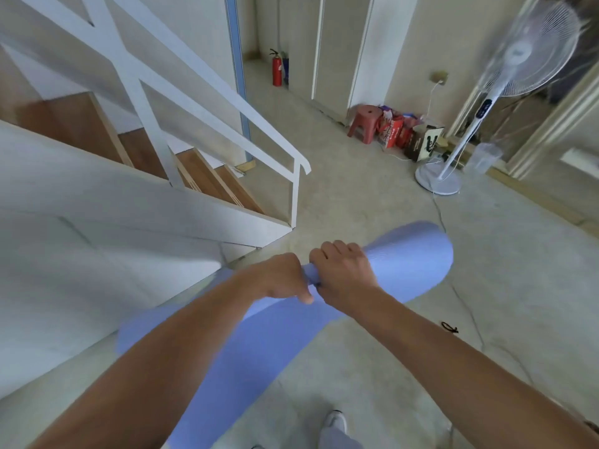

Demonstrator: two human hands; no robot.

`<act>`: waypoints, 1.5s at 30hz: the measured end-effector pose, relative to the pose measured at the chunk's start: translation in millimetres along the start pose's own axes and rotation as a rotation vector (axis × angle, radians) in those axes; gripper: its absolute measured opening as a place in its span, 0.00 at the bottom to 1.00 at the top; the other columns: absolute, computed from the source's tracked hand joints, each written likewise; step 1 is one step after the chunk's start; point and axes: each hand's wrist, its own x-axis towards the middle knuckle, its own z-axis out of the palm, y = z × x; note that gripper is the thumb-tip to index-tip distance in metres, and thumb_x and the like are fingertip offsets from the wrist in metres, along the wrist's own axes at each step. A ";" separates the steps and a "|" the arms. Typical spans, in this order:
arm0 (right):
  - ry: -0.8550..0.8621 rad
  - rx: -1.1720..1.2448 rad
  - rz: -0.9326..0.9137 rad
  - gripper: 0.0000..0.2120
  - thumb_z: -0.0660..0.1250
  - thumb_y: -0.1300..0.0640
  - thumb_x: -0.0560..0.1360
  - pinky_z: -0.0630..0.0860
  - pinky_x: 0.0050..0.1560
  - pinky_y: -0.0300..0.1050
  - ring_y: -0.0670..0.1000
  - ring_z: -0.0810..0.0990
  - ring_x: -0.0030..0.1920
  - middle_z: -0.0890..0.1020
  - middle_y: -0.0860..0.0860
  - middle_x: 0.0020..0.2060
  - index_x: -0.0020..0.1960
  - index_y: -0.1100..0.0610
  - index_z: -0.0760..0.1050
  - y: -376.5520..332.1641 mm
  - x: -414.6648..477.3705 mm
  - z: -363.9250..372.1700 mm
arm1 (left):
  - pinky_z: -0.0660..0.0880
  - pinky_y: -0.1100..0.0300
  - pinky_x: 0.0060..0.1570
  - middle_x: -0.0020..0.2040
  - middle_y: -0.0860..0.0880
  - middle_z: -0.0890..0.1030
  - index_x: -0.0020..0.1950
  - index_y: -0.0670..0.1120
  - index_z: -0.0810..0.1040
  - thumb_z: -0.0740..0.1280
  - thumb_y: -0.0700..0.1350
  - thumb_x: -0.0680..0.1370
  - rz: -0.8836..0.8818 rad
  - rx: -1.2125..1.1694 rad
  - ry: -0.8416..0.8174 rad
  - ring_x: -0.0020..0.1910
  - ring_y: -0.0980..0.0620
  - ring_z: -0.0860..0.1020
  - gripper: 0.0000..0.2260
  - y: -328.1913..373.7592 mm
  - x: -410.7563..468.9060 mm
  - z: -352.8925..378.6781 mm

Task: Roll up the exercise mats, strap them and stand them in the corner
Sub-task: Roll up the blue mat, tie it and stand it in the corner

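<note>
Fingers of left hand (279,276) and right hand (344,269) grip mat (413,259); staircase (136,202) close left.

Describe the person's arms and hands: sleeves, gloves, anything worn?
The left hand and right hand are bare: no gloves, rings or tape show. The left forearm and right forearm are uncovered to the picture's edge, with no sleeve, watch or wristband in view. Fine detail is slightly blurred.

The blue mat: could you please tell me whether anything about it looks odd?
Yes. The blue mat is squeezed thin at its middle, where the left hand and right hand grip it, and flares wide at both ends, so the roll looks uneven.
</note>
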 end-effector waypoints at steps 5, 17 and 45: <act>-0.504 0.287 0.127 0.04 0.65 0.52 0.72 0.68 0.37 0.43 0.53 0.79 0.41 0.80 0.48 0.40 0.44 0.51 0.71 10.2 -1.2 -14.1 | 0.69 0.57 0.42 0.43 0.50 0.78 0.47 0.45 0.77 0.74 0.52 0.70 0.062 0.097 -0.026 0.48 0.44 0.80 0.14 15.3 -10.4 -2.6; -0.042 0.104 0.018 0.22 0.79 0.46 0.61 0.71 0.37 0.45 0.55 0.80 0.38 0.79 0.51 0.39 0.47 0.55 0.75 -0.8 -7.1 -4.3 | 0.71 0.56 0.40 0.44 0.48 0.80 0.44 0.47 0.75 0.73 0.49 0.72 -0.002 0.246 0.045 0.40 0.46 0.76 0.10 11.2 -12.5 -7.5; -0.259 0.280 -0.083 0.27 0.70 0.42 0.70 0.70 0.47 0.48 0.53 0.77 0.53 0.77 0.47 0.53 0.64 0.49 0.67 -4.3 -19.3 -32.2 | 0.72 0.59 0.38 0.44 0.51 0.81 0.46 0.48 0.77 0.74 0.49 0.67 -0.099 0.209 0.172 0.42 0.47 0.80 0.12 8.6 -61.5 -0.9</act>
